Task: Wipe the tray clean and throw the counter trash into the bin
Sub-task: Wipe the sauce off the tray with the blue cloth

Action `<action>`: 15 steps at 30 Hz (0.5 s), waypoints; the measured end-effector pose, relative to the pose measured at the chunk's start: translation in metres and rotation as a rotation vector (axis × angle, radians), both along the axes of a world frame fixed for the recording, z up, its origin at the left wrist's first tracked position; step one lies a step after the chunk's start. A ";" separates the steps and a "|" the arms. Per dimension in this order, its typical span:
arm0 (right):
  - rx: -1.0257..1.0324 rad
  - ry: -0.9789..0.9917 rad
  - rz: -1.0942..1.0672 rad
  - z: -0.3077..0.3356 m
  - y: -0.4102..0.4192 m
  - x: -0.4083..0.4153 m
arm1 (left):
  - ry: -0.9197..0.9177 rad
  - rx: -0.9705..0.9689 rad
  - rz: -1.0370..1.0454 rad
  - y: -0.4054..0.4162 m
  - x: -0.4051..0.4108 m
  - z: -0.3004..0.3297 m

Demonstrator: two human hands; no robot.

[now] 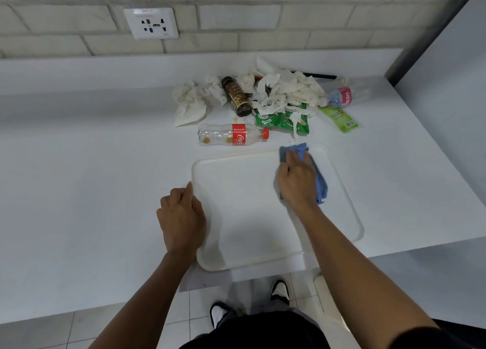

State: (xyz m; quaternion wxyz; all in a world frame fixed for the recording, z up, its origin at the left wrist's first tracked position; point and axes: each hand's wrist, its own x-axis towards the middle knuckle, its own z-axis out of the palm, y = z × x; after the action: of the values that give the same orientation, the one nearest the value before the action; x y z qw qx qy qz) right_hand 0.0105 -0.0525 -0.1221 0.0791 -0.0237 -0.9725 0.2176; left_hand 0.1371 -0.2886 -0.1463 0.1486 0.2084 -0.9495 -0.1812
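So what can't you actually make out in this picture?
- Head view: the bin is nowhere in the frame.
- The cloth lies mostly under the right hand, so that patch of tray is hidden.
- The left hand curls at the tray's left rim; its fingertips are hidden.
- A black stick is half buried under the tissues.

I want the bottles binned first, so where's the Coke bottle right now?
The Coke bottle lies on its side on the counter, just beyond the tray, in front of the tissue pile.
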 end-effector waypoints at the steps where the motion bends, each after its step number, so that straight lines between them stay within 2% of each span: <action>1: -0.011 -0.005 0.076 0.000 -0.008 0.008 | 0.001 0.006 0.004 0.000 0.000 0.000; 4: -0.039 -0.042 0.253 -0.006 -0.018 0.033 | 0.005 0.020 0.009 0.000 0.000 0.000; 6: -0.036 -0.061 0.249 -0.008 -0.005 0.047 | -0.002 0.020 0.001 -0.001 0.000 0.001; 8: 0.028 -0.055 0.159 -0.006 0.014 0.058 | -0.006 0.015 -0.003 0.000 0.000 0.002; 12: 0.015 -0.079 -0.114 0.001 0.032 0.043 | -0.005 0.042 -0.002 0.000 0.000 0.002; 15: 0.009 -0.145 -0.179 0.002 0.030 0.022 | -0.008 0.050 -0.010 0.000 0.000 0.005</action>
State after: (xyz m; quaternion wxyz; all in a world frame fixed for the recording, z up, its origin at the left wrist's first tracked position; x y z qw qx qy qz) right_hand 0.0321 -0.0227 -0.1196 0.0278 -0.1257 -0.9707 0.2032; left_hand 0.1371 -0.2888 -0.1413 0.1388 0.2081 -0.9463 -0.2051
